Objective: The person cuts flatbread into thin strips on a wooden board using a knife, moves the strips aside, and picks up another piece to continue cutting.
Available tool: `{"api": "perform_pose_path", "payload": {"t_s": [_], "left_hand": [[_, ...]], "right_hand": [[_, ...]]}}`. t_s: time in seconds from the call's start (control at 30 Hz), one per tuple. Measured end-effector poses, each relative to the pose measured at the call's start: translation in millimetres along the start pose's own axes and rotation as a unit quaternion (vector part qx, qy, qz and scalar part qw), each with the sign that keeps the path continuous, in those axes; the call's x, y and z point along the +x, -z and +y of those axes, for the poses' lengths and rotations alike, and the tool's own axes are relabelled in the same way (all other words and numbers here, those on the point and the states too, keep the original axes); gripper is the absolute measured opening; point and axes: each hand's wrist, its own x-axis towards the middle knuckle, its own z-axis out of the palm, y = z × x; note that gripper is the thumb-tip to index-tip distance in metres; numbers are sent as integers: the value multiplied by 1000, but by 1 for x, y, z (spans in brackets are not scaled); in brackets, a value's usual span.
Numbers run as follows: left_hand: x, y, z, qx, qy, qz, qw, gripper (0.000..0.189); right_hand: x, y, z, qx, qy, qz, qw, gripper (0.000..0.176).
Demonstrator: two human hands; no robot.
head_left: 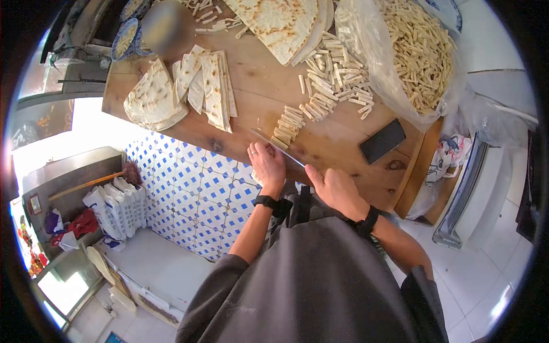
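Observation:
My right hand (338, 191) is closed around the handle of a knife (294, 160), its thin blade slanting up and left toward my left fingers. My left hand (267, 166) has its fingers bent and pressed together at the table's front edge, beside the blade. A pale edge of flatbread shows under that hand; most of it is hidden. Just beyond the blade lies a row of cut flatbread sticks (289, 127). Wide flatbread strips (214, 91) and a folded flatbread (153, 98) lie to the left.
The wooden table (251, 80) also bears large round flatbreads (280, 26), loose sticks (337, 68), and a dark phone (382, 141) at right. A big plastic bag (420, 57) full of sticks stands back right. Patterned bowls (124, 40) are at far left.

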Motion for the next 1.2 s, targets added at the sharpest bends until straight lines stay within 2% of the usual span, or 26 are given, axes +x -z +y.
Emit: {"api": "perform_pose_path", "payload": {"t_s": [0.1,0.27,0.37,0.67,0.77,0.87,0.93,1.07,1.2], "left_hand": [[-1,1,1,-54,38,9,998,21],[0,-4,-8,-58,-12,50,997,20],[2,-4,-7,-55,-9,47,997,20],[2,-3,-12,-73,23,24,997,16],[3,-2,-11,-111,14,21,994,18],[2,-7,-16,-112,21,24,993,19],[0,-7,-14,-108,20,31,993,19],[-1,-6,-11,-110,27,34,993,18],[-2,-3,-7,-91,18,44,995,16]], "right_hand": [[4,2,0,13,1,-13,1000,84],[11,6,-8,15,-5,-8,1000,84],[18,11,-13,18,-35,-43,998,84],[40,6,-29,4,-49,-105,993,84],[53,-6,-38,-12,-99,-145,984,88],[63,-28,-36,-46,-57,-96,993,88],[61,-36,-29,-9,-48,-55,997,89],[57,-35,-28,-11,-51,-41,998,88],[51,-41,-16,46,-21,3,999,87]]}}
